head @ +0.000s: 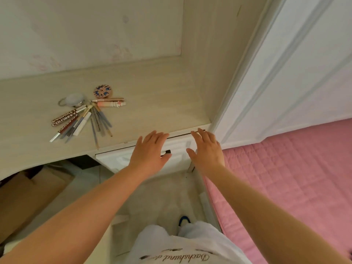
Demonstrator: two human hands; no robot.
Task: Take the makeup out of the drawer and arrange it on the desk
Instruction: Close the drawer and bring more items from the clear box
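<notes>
A pile of makeup (83, 119) lies on the pale wooden desk (152, 96): several pencils and tubes fanned out, a round compact (102, 91), a silver-lidded jar (74, 100) and a pink pen (110, 104). Below the desk's front edge is the white drawer front (179, 149) with a dark handle (168, 151); only a thin dark gap shows along its top. My left hand (149, 151) lies flat over the drawer front, fingers straight, next to the handle. My right hand (207, 149) is flat against the drawer's right part, fingers straight. Neither hand holds anything.
A white door (285, 73) stands at the right of the desk. A pink quilted bed (285, 178) fills the lower right. Brown cardboard boxes (28, 197) sit under the desk at the left. A pale rug (162, 197) covers the floor at my feet.
</notes>
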